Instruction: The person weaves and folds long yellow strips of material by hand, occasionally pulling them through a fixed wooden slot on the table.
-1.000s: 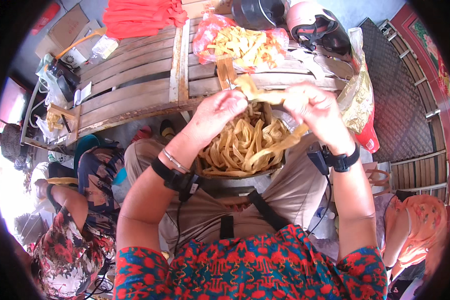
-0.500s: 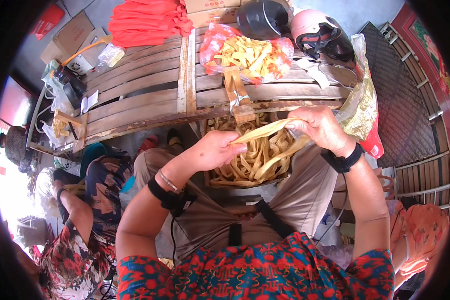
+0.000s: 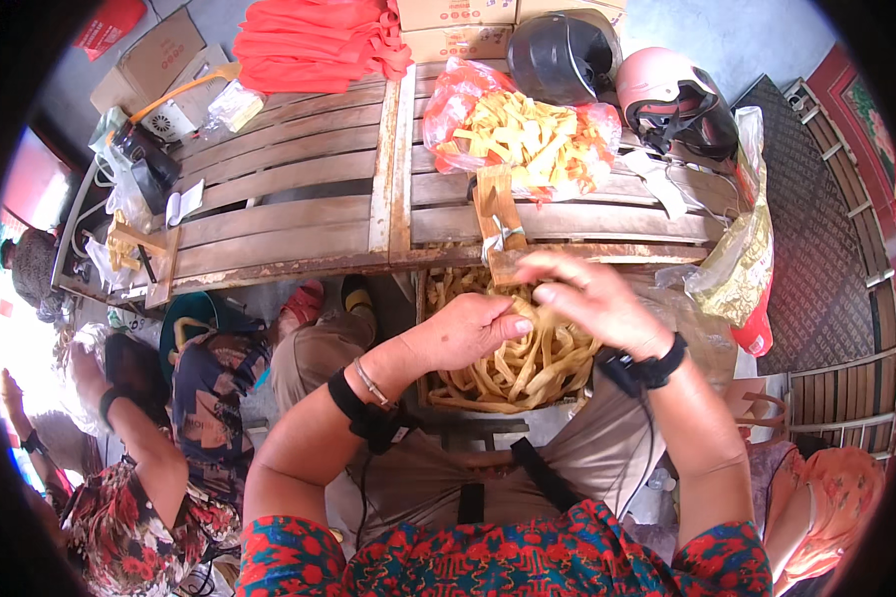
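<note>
Lying in a loose tangle on the lap: pale yellow flat strips [image 3: 513,363], ribbon-like and curling over one another, heaped inside a shallow container [image 3: 430,393] whose edge is only partly showing. Curling over the near side of the heap, the left hand [image 3: 468,330], thumb and fingers pinching together on a strip at the top of the pile. Arching just above and to the right, the right hand [image 3: 587,298], fingers bent and drawn close around the same strip, fingertips nearly meeting those of the left hand. Wrapping each wrist, a black band [image 3: 363,413], with a thin bracelet beside the left one. Stretching out beyond the hands, a weathered wooden slatted table [image 3: 299,214], and sitting on it a clear reddish plastic bag [image 3: 523,134] bulging with cut yellow pieces of the same material. Resting farther back, a dark helmet [image 3: 562,55] and a pink helmet [image 3: 672,99], side by side. Lying at the far left end, a pile of red cloth [image 3: 314,45]. Crouching at the lower left, another person in a patterned top [image 3: 119,497].
</note>
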`<state>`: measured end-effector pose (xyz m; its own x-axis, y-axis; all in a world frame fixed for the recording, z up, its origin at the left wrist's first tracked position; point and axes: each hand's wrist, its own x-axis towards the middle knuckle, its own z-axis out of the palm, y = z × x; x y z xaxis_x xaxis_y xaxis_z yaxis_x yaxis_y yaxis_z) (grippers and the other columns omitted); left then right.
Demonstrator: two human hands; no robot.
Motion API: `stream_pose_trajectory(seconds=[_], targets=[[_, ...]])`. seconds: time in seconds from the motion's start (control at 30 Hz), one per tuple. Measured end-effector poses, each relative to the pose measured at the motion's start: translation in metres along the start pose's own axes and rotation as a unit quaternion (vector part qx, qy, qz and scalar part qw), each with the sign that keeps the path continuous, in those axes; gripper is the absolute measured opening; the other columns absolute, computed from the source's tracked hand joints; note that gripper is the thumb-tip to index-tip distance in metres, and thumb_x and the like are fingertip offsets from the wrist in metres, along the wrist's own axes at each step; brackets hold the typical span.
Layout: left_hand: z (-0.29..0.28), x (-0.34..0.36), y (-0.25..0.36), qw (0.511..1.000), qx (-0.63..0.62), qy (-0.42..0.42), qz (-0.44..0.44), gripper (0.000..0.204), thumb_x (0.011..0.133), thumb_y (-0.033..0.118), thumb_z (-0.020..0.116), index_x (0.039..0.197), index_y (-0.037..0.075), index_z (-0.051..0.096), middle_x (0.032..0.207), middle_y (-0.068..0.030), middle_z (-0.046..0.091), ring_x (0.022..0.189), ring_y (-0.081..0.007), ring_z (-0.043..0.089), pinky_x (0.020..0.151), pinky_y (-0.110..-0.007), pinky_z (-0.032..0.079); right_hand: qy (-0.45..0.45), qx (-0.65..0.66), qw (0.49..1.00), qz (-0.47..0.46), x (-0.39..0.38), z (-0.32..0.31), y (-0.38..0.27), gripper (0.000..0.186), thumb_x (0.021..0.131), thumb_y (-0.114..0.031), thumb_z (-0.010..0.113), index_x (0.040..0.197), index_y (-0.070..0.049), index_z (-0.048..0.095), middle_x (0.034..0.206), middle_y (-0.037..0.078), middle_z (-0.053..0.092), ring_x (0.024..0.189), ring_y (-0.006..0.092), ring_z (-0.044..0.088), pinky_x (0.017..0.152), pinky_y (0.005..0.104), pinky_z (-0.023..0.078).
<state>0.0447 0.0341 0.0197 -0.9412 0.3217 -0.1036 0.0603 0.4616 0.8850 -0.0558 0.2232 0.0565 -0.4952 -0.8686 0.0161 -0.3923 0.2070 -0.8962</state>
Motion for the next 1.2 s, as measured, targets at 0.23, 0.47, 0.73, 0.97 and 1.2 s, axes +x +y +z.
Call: stream_pose_trajectory(seconds=[0.23,0.47,0.73,0.97,1.2], targets=[[-0.024,0.034,-0.019,0.953,-0.230,0.169,-0.106,0.062,0.094,0.056,0.038,0.076,0.000,0.058,0.056,-0.0029,0.049,0.054,-0.0102,0.047,0.050,-0.028,0.039,0.219,0.093,0.971,-0.006,0.039,0.033,0.030,0.017,0.081,-0.011,0.072,0.076,-0.002,0.059,0.066,-0.001,0.056,0.060,0.0053,0.049,0.054,0.0226,0.042],[-0.030,0.051,-0.007,0.962,-0.215,-0.161,0.049,0.026,0.088,0.031,0.062,0.095,0.007,0.069,0.087,-0.0059,0.069,0.083,-0.0134,0.063,0.079,-0.030,0.049,0.188,-0.088,0.953,-0.222,0.063,-0.004,0.034,0.025,0.085,-0.007,0.059,0.061,-0.002,0.054,0.052,0.004,0.047,0.045,0.0168,0.046,0.044,0.0291,0.034],[-0.036,0.049,-0.024,0.942,0.202,0.203,0.174,0.026,0.073,0.019,0.073,0.099,0.022,0.069,0.060,-0.0043,0.045,0.051,-0.0204,0.050,0.044,-0.033,0.040,-0.056,0.468,0.814,0.338,0.048,0.015,0.055,0.014,0.091,-0.016,0.055,0.087,-0.005,0.062,0.065,-0.001,0.055,0.047,0.0060,0.045,0.042,0.0207,0.033],[-0.022,0.048,-0.037,0.892,0.240,0.275,0.267,0.032,0.063,0.019,0.073,0.094,0.013,0.067,0.075,-0.0031,0.053,0.062,-0.0224,0.057,0.056,-0.037,0.046,0.026,0.593,0.772,0.228,0.040,0.057,0.060,0.009,0.084,-0.013,0.064,0.090,-0.006,0.062,0.081,0.000,0.061,0.064,0.0070,0.056,0.051,0.0193,0.045],[-0.017,0.040,-0.036,0.954,0.140,0.260,0.045,0.023,0.075,0.011,0.067,0.098,0.009,0.068,0.114,-0.0096,0.062,0.101,-0.0282,0.059,0.089,-0.040,0.044,0.173,0.189,0.966,0.040,0.043,0.037,0.055,0.015,0.093,-0.014,0.057,0.092,0.000,0.062,0.075,0.002,0.061,0.062,0.0097,0.052,0.056,0.0243,0.045]])
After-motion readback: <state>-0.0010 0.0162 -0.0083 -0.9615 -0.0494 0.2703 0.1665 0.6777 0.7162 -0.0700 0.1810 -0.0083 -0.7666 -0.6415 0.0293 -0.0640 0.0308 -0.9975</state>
